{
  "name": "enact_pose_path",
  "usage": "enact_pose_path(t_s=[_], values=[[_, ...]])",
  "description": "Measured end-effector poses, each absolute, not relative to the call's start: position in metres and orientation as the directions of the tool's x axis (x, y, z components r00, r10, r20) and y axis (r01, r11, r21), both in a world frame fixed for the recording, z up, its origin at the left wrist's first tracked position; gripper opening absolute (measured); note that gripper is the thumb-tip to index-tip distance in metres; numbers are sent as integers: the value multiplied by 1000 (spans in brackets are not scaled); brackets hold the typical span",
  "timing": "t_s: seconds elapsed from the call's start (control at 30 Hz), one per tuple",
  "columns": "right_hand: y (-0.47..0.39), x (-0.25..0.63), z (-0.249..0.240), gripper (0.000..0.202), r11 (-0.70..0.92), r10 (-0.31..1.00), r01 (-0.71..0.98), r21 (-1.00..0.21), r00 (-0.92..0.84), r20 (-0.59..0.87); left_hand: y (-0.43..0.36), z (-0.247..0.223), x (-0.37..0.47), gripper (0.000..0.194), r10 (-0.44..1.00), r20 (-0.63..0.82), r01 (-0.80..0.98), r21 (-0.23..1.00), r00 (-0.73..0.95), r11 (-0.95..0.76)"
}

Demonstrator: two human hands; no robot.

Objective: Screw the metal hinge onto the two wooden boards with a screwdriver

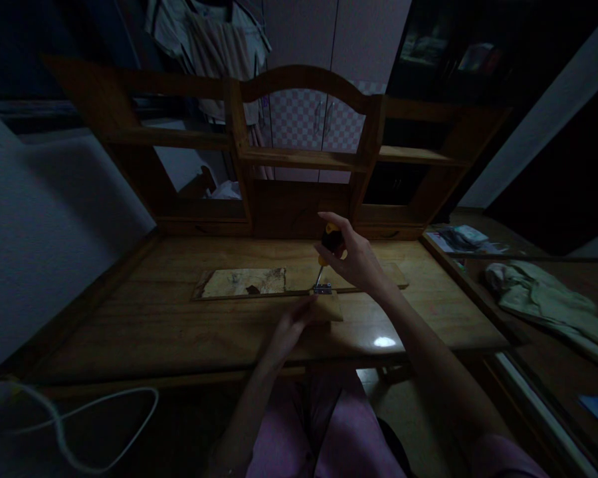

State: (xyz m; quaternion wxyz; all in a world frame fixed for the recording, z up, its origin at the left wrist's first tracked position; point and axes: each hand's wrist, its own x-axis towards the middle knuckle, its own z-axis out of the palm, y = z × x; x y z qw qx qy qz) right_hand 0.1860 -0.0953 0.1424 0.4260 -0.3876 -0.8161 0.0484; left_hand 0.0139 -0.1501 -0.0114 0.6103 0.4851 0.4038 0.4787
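My right hand is wrapped round the black and yellow handle of a screwdriver. Its shaft slants down to a small metal hinge. The hinge sits at the edge where a small wooden block meets a long thin wooden board. With fingers closed on the block's left side, my left hand grips it near the hinge. The board lies flat on the desk, its left part pale and stained. Whether the screwdriver tip sits in a screw is too small to tell.
The wooden desk carries a shelf unit along its back. A pale green cloth lies on a surface to the right, with papers and plastic behind it. A white cable loops at the lower left.
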Motion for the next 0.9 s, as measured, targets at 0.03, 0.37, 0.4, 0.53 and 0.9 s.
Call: enact_pose_path(t_s=[0.03,0.37,0.4,0.53,0.9], values=[[-97,186,145,56,702,666,590,-400,-345,661,-151,-9,14,40,976,-24,-189,980,216,65],[-101,188,156,48,670,675,653,-354,-336,657,-153,-5,13,41,975,-16,-159,986,222,53],[-100,188,156,46,663,675,662,-350,-325,662,-153,-7,13,41,976,-16,-157,986,217,51],[-99,187,154,50,681,675,621,-389,-324,663,-152,-10,14,42,974,-34,-212,974,224,83],[-95,190,148,60,677,662,623,-392,-283,693,-149,-12,14,42,976,-28,-194,978,217,71]])
